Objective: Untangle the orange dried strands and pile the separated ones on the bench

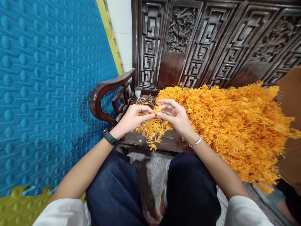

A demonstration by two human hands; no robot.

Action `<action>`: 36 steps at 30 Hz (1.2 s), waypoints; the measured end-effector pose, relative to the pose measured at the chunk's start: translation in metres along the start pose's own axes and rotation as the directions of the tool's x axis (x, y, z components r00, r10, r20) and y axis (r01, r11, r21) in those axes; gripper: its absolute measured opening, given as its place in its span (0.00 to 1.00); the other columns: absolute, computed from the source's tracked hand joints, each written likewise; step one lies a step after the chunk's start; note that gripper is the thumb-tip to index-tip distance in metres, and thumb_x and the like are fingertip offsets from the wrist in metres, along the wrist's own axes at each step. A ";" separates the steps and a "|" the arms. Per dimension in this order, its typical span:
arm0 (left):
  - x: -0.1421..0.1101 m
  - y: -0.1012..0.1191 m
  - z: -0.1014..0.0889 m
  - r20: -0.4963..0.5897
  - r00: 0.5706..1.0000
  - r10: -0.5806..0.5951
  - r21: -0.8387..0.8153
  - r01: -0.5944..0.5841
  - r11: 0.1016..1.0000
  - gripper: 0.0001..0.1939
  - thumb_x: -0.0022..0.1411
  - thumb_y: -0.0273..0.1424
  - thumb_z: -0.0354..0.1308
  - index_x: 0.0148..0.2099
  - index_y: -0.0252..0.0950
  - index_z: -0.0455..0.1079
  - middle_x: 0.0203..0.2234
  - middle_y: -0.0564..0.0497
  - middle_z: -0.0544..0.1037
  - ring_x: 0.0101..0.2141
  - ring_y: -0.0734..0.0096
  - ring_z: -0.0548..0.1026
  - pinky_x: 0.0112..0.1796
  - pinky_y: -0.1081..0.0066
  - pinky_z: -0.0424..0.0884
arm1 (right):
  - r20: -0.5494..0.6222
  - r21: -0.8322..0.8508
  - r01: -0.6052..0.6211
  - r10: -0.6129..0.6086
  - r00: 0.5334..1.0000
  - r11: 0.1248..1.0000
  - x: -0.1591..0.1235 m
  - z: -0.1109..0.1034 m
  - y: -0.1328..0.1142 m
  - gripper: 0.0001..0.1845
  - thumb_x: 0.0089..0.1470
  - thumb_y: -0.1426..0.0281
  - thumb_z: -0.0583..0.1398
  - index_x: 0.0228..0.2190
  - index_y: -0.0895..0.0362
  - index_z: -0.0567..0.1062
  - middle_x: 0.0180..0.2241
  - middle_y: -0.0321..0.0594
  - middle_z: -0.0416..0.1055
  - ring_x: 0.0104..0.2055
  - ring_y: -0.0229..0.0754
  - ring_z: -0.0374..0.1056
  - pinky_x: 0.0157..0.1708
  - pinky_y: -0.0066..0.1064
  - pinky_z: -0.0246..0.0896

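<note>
Between my hands, over the dark wooden bench, hangs an orange artificial plant sprig with thin branching stems. My left hand pinches it between thumb and fingertips from the left. From the right, my right hand pinches the same sprig, its thumb and forefinger almost meeting the left fingertips. The exact spot where the fingers press is partly hidden. A large heap of the same orange artificial plants lies just right of my right hand.
A carved wooden backrest rises behind the heap, and a curved armrest stands on the left. A small white cup sits at the bench's back corner. Blue foam matting covers the left side. Brown cardboard is at far right.
</note>
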State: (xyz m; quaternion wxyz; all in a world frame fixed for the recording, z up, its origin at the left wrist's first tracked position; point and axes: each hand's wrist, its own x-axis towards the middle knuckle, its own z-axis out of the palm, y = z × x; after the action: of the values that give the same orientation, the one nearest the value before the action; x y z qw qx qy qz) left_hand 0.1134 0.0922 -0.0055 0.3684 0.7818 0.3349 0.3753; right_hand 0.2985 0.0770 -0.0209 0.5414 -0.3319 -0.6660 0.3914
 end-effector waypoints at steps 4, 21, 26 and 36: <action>0.000 -0.002 0.002 -0.120 0.986 0.114 0.147 -0.096 0.984 0.09 0.57 0.33 0.59 0.34 0.32 0.75 0.30 0.49 0.80 0.28 0.73 0.74 0.30 0.75 0.69 | 0.077 0.015 -0.077 0.076 0.994 0.997 0.002 -0.003 0.002 0.20 0.44 0.68 0.67 0.42 0.54 0.74 0.33 0.36 0.71 0.36 0.37 0.68 0.41 0.33 0.66; -0.004 0.007 0.001 0.004 0.989 0.146 0.266 -0.142 0.954 0.12 0.59 0.35 0.57 0.31 0.32 0.75 0.17 0.56 0.67 0.21 0.80 0.59 0.24 0.76 0.54 | 0.105 -0.041 -0.071 0.075 0.992 0.997 0.002 -0.008 -0.002 0.15 0.43 0.60 0.68 0.25 0.58 0.72 0.27 0.36 0.72 0.30 0.35 0.68 0.35 0.31 0.65; -0.005 0.011 -0.001 0.032 0.985 0.170 0.275 -0.173 0.946 0.11 0.62 0.33 0.54 0.34 0.33 0.74 0.18 0.57 0.67 0.21 0.80 0.58 0.25 0.76 0.53 | 0.180 0.015 -0.105 0.101 0.978 0.994 0.000 -0.007 -0.006 0.13 0.50 0.60 0.63 0.29 0.57 0.69 0.26 0.34 0.69 0.29 0.34 0.66 0.33 0.30 0.64; -0.002 0.003 -0.001 0.010 0.984 0.180 0.295 -0.175 0.939 0.10 0.61 0.31 0.53 0.36 0.32 0.74 0.15 0.60 0.55 0.19 0.80 0.52 0.23 0.75 0.49 | 0.162 -0.041 -0.110 0.115 0.980 0.993 0.002 -0.005 -0.004 0.14 0.49 0.59 0.63 0.28 0.57 0.70 0.25 0.34 0.67 0.29 0.33 0.63 0.31 0.29 0.62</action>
State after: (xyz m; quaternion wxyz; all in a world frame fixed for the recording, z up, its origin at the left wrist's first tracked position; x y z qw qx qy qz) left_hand 0.1121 0.0892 -0.0036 0.2093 0.8519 0.3183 0.3594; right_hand 0.3025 0.0776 -0.0155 0.4565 -0.3442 -0.6945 0.4368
